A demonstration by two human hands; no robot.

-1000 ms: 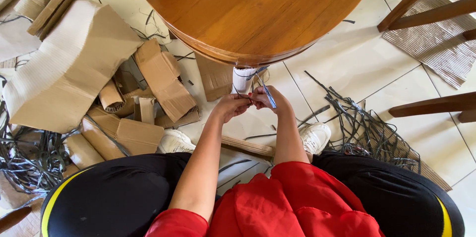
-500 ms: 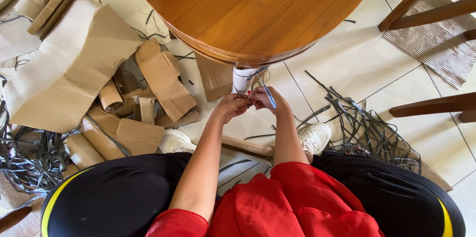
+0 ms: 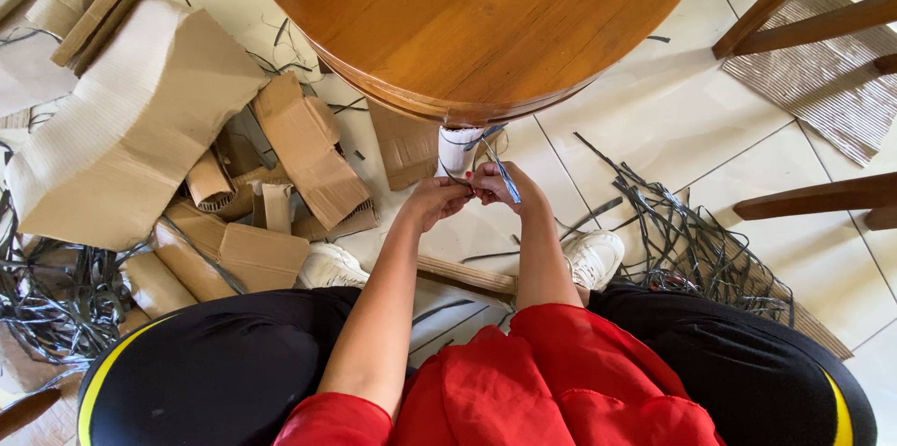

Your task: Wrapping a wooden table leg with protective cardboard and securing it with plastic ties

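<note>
My left hand (image 3: 435,199) and my right hand (image 3: 503,186) meet just below the rim of a round wooden table (image 3: 476,16). Both pinch a thin dark strip (image 3: 502,169) that runs up toward a white roll (image 3: 459,149) standing under the table edge. The fingertips of the two hands touch each other around the strip. I sit with black-trousered knees apart and white shoes (image 3: 595,255) on the tiled floor.
Torn cardboard pieces (image 3: 299,152) and a large cardboard sheet (image 3: 131,124) lie on the left. Tangles of dark strips (image 3: 691,245) cover the floor at right and at far left (image 3: 56,301). Wooden chair legs (image 3: 813,7) stand at upper right. A wooden stick (image 3: 464,275) lies between my feet.
Hardly anything has moved; my fingers shift slightly on the strip while both hands stay in the same place.
</note>
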